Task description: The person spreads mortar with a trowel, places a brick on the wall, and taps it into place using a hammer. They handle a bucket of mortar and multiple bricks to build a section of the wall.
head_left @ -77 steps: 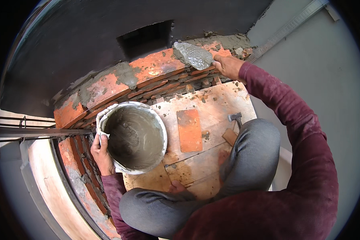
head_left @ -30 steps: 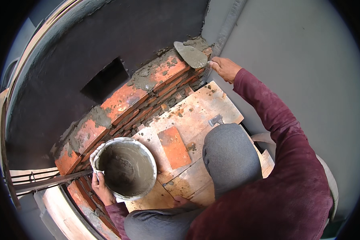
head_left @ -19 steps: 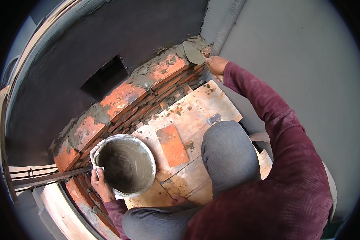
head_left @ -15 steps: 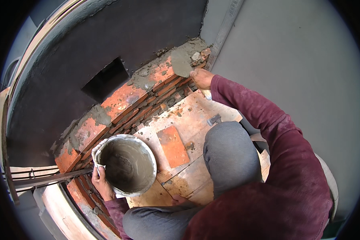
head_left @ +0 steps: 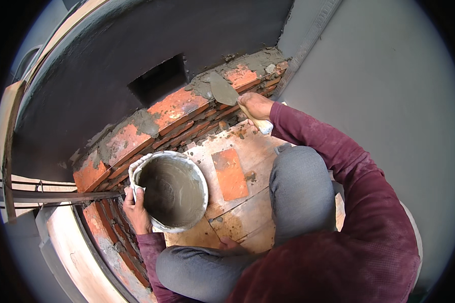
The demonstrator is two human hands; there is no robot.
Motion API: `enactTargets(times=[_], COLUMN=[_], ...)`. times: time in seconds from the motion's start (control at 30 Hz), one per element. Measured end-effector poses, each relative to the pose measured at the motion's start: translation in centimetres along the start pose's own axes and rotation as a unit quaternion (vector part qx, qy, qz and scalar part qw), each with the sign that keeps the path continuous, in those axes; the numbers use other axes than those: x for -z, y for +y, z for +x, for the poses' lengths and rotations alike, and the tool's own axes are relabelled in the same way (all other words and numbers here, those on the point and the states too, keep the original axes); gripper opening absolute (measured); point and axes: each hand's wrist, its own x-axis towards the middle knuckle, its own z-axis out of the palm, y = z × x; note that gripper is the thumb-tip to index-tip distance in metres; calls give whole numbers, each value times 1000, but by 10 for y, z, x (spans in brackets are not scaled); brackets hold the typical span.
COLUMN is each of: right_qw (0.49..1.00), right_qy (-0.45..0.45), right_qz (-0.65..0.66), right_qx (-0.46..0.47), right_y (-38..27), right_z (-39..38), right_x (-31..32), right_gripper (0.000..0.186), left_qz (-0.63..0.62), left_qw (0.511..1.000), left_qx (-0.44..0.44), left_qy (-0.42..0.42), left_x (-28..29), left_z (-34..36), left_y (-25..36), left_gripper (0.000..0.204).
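Note:
My right hand (head_left: 256, 107) is closed round the handle of a trowel (head_left: 224, 90). Its grey, mortar-smeared blade lies over the top of a low brick wall (head_left: 173, 107), close to a patch of wet mortar (head_left: 202, 86). With my left hand (head_left: 137, 212) I grip the rim of a whitish bucket (head_left: 206, 194), thumb over the edge. Grey mortar (head_left: 169, 189) coats the inside of the bucket, which is tilted a little toward me. More mortar lies in patches along the bricks, and a thin line runs along the wall's front edge.
One loose orange brick (head_left: 230, 174) lies flat on the wooden boards (head_left: 247, 230) by my knee. Behind the brickwork rises a dark plastered wall with a rectangular opening (head_left: 159, 81). A grey wall (head_left: 384, 101) stands at right. Wooden bars (head_left: 60, 196) cross at left.
My right hand has drawn the trowel leftward along the wall top, from bare brick to the mortar patch. The view has turned slightly; my left hand still grips the bucket.

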Motion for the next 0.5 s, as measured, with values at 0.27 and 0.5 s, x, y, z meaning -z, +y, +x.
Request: enactTargets(times=[0.27,0.5], right_qw=[900,959], right_qy=[36,62], right_qz=[-433,-276], right_qx=[41,28], right_y=[-22,-3], right_z=[-6,3], right_x=[4,94], right_gripper=[44,35], left_qz=[6,9], left_qw=[1000,1000], left_qx=[2,-2], left_qy=[8,11], left_x=[-3,2], left_z=[-3,-3], left_y=[5,4], left_gripper=[33,29])
